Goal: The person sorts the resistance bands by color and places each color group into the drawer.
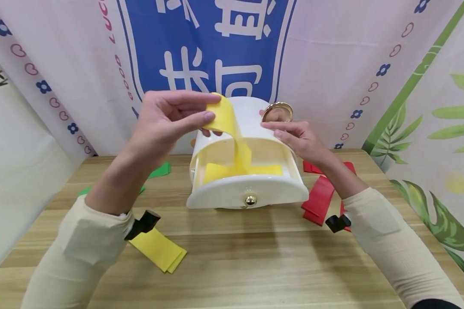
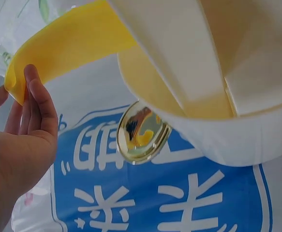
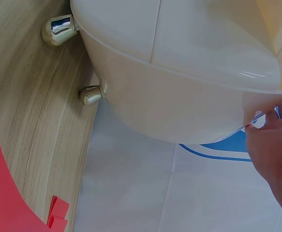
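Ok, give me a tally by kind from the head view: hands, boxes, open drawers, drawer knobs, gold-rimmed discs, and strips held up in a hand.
Left hand and right hand: 2
White box: 1
Open drawer: 1
Drawer knob: 1
Gold-rimmed disc: 1
Held yellow strip: 1
Total: 7

One box [image 1: 251, 116], one drawer [image 1: 216, 195], one knob [image 1: 250, 200], one mirror [image 1: 278, 113], overlapping strips [image 1: 222, 116] past counting

Green strips [image 1: 160, 170] lie on the left of the wooden table [image 1: 232, 270], red strips [image 1: 319, 198] on the right. Behind hangs a pale curtain [image 1: 328, 73] with a blue panel [image 1: 206, 38] showing 4 white characters; bamboo [image 1: 425, 63] is printed at right.
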`<state>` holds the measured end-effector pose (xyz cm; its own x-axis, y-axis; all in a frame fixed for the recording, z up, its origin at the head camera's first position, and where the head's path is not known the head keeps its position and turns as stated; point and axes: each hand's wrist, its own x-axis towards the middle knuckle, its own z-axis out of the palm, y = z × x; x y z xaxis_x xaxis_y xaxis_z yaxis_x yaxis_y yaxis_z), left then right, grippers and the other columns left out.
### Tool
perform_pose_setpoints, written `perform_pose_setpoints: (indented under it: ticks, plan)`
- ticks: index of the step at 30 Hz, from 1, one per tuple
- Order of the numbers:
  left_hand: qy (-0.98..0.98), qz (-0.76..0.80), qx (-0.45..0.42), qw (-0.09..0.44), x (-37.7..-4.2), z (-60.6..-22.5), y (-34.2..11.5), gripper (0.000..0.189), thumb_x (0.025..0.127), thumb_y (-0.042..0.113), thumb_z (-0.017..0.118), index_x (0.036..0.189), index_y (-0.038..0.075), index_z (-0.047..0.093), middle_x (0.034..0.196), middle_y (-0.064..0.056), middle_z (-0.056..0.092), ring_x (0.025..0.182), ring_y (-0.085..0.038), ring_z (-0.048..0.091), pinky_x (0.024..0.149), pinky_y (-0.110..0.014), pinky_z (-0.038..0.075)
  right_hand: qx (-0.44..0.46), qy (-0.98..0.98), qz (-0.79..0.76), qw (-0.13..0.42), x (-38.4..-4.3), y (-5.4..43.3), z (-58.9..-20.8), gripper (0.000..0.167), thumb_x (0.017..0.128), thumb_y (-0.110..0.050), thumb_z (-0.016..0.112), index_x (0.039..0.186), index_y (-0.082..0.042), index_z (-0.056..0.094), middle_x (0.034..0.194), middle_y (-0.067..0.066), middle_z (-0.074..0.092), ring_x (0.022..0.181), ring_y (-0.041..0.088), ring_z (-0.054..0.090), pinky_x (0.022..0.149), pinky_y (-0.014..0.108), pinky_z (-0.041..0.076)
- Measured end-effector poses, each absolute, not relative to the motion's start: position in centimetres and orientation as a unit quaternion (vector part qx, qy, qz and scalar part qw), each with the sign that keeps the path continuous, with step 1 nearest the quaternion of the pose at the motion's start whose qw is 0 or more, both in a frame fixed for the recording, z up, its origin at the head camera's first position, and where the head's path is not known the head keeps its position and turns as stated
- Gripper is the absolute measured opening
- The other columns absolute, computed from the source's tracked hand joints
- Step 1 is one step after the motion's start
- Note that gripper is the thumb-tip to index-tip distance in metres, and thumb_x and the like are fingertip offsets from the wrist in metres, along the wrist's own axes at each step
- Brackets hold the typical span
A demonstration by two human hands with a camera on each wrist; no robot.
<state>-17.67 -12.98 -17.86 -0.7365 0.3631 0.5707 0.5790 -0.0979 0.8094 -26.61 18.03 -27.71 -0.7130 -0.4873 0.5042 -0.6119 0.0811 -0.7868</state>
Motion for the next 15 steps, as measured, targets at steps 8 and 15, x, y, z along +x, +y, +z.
perform_pose_setpoints:
  ticks: [8, 15]
  plan:
    - [-0.695, -0.611, -0.379, 0.029, -18.5, -17.5, -10.0, 0.027, 0.093, -0.008, 0.069, 0.12, -0.011, 0.07, 0.107, -0.02, 0.076, 0.08, -0.028, 0.077, 0.07, -0.031, 0.061, 0.365, -0.742, 0.56, 0.047, -26.5, 18.1, -27.6, 0.035, 0.103, -0.007, 0.053, 0.133, 0.006, 0.064, 0.113, 0.001, 0.075, 0.08, 0.021, 0.071, 0.07, 0.027, 0.061]
    - [-0.69, -0.6, -0.404, -0.014, -18.8, -17.3, -7.4, 0.028, 0.095, -0.005, 0.068, 0.123, -0.01, 0.069, 0.107, -0.018, 0.077, 0.083, -0.031, 0.077, 0.071, -0.035, 0.062, 0.392, -0.716, 0.573, 0.07, -26.5, 18.4, -28.0, 0.032, 0.105, -0.011, 0.056, 0.121, 0.014, 0.068, 0.097, -0.004, 0.075, 0.077, 0.015, 0.066, 0.074, 0.02, 0.059]
